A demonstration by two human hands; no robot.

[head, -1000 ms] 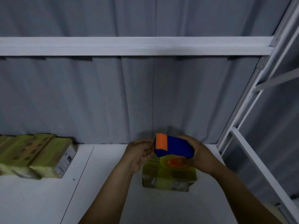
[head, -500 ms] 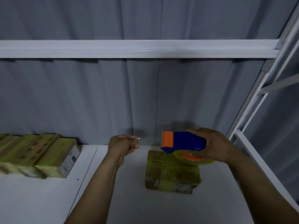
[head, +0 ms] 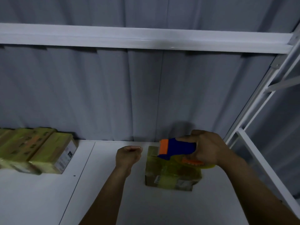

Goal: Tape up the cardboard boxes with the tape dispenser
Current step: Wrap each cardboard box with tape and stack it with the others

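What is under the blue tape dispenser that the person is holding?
A cardboard box wrapped in yellowish tape sits on the white shelf, right under the tape dispenser. The dispenser hides the box's far right top, so whether they touch is unclear.

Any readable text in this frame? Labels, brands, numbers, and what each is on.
Nothing can be read here.
The end label on the left box: print and barcode-like marks, too blurred to read.
The dark marks on the tops of the boxes further left: too blurred to read.
The front labels on the centre box: too small and blurred to read.
The dispenser: no text visible.
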